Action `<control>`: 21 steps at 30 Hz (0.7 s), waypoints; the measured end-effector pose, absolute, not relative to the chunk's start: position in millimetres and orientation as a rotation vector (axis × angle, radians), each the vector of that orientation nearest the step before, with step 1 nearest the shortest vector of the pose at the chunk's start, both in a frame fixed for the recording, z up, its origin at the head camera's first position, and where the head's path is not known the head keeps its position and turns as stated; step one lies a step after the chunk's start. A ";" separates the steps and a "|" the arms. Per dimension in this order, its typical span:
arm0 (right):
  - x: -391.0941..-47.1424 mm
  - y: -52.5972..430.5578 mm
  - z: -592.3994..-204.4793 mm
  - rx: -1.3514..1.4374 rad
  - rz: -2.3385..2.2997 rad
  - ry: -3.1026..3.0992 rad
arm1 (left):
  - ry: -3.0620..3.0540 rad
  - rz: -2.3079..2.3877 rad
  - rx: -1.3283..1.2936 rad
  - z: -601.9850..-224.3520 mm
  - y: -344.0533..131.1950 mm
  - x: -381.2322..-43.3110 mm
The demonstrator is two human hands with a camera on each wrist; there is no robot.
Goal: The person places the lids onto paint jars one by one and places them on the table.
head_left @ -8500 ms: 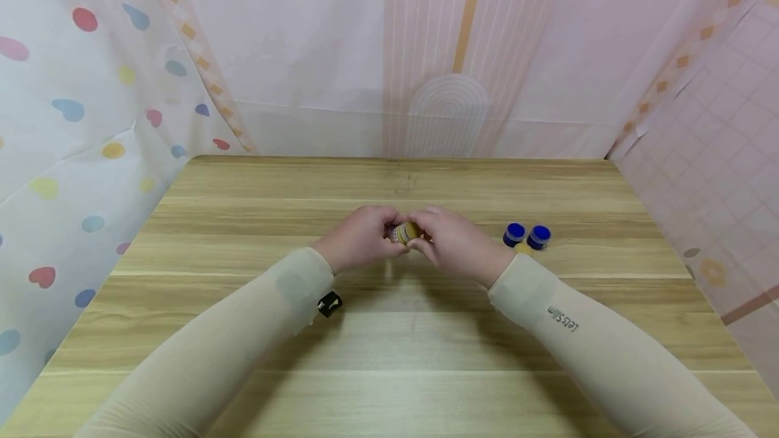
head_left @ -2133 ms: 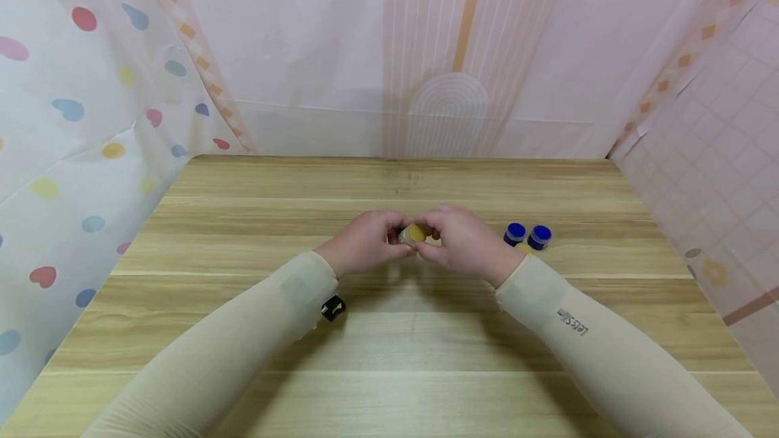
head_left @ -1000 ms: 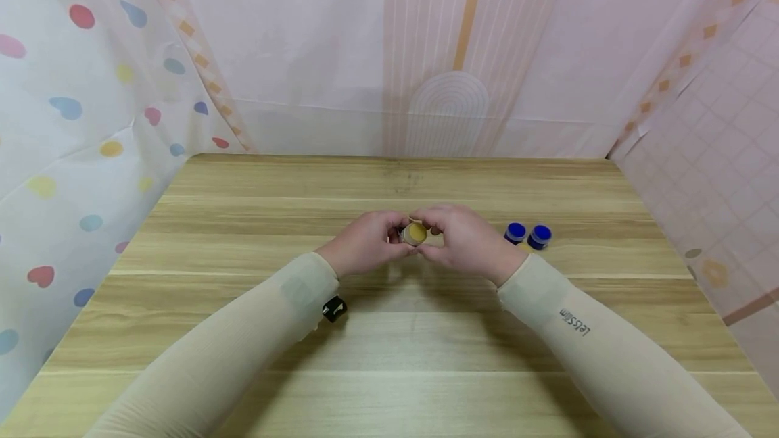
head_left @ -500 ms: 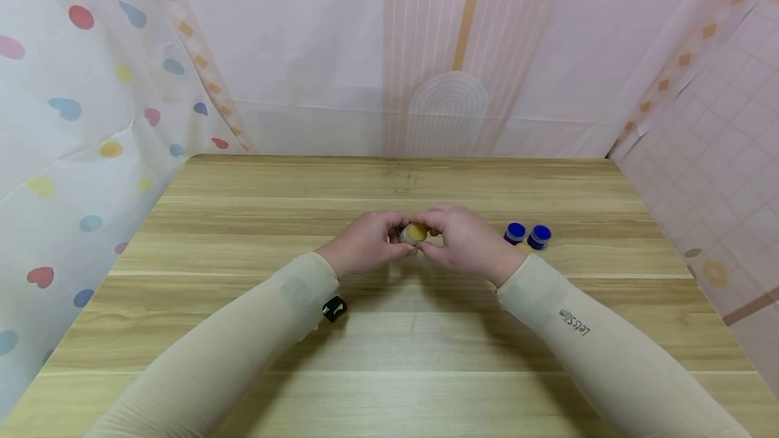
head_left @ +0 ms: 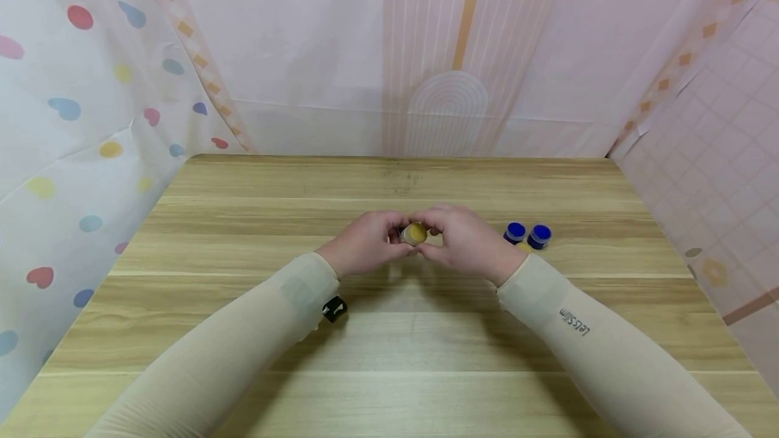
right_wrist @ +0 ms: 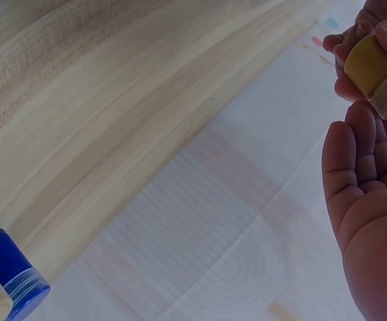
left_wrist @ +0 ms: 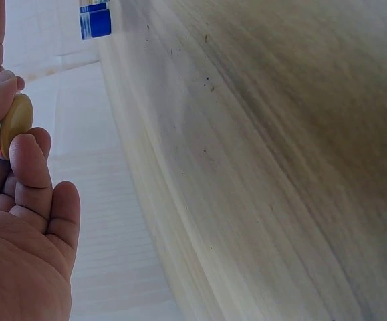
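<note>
A small paint jar with a yellow end and a printed label is held in the air above the table's middle. My left hand grips its labelled end between thumb and fingers. From the other side, my right hand pinches around the yellow end with thumb and forefinger. The left wrist view shows the yellow end past the fingertips and part of the label. In the right wrist view, the jar lies tilted among fingers, with a clear ridged rim. Fingers hide much of the label.
Two blue-topped jars stand on the wooden table, right of my right hand. A yellow jar beside them is partly hidden by the right wrist. A black device sits under my left wrist. Patterned curtains border the table.
Since the oldest frame, both hands have shifted slightly right, and the jar's yellow end has turned more toward the head camera. Over the last second, hands and jar have hardly moved.
</note>
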State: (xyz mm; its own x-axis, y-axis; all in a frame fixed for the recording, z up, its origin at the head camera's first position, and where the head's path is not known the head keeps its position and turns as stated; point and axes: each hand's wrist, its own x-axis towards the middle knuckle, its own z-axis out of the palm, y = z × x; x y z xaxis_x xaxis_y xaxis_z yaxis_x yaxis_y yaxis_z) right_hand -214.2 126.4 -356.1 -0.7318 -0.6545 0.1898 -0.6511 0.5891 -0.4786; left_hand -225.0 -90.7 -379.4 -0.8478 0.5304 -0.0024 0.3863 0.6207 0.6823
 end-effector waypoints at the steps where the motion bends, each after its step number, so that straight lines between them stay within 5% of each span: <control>1: -214.2 126.5 -356.3 -1.150 -0.838 2.794 | 2.640 1.039 0.753 -379.3 -90.7 -224.8; 21: -214.6 125.4 -356.3 -1.060 -0.823 2.806 | 2.629 1.050 0.762 -378.3 -90.7 -224.0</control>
State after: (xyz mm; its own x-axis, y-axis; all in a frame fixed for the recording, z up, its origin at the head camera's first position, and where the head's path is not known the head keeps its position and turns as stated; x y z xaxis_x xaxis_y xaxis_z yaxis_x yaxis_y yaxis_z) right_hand -214.6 125.4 -356.3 -0.7673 -0.6229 0.1526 -0.6066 0.6277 -0.4879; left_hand -224.0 -90.7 -378.3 -0.8446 0.5354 -0.0028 0.3862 0.6128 0.6894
